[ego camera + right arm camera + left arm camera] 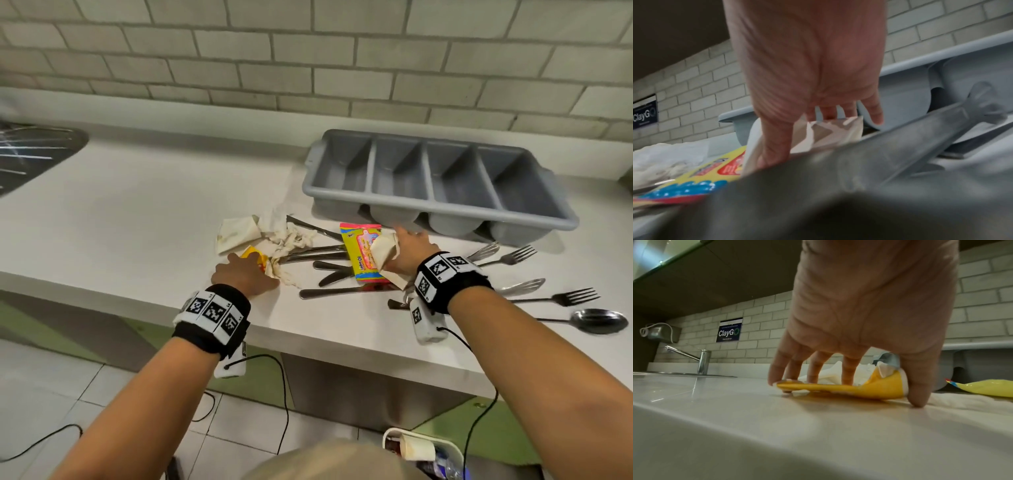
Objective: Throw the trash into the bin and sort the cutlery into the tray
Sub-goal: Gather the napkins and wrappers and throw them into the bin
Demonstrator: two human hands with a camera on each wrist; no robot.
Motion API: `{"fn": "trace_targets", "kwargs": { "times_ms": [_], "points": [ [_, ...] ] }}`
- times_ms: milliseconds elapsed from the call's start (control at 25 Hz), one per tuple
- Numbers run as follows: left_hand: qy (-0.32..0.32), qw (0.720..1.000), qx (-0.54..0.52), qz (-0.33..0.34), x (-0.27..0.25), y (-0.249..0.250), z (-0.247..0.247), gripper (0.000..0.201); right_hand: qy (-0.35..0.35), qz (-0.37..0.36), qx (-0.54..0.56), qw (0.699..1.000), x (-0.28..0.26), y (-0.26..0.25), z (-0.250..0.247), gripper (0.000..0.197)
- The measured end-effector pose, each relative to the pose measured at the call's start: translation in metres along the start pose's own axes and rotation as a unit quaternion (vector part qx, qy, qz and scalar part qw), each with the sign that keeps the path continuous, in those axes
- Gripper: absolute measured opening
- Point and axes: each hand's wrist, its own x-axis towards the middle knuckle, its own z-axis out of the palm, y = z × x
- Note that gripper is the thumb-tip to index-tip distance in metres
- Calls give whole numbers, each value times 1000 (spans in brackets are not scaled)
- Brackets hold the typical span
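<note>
My left hand lies at the counter's front edge, fingers and thumb closed round a yellow wrapper with white tissue in it. My right hand grips a folded white paper on top of a yellow and pink wipes packet. Under and around the packet lie several knives. To the right of my right wrist lie forks and spoons. The grey four-compartment cutlery tray stands behind them, and nothing shows in its compartments.
Crumpled napkins lie left of the knives. A steel sink with a tap is at the far left. A white bin holding trash stands on the floor below the counter. A tiled wall backs the counter.
</note>
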Motion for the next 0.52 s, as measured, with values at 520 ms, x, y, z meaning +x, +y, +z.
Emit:
{"fn": "trace_targets", "kwargs": {
  "times_ms": [520],
  "points": [
    [90,950,-253,161,-67,58,-45,69,259,1,164,952,-56,25,-42,28]
  ]
}}
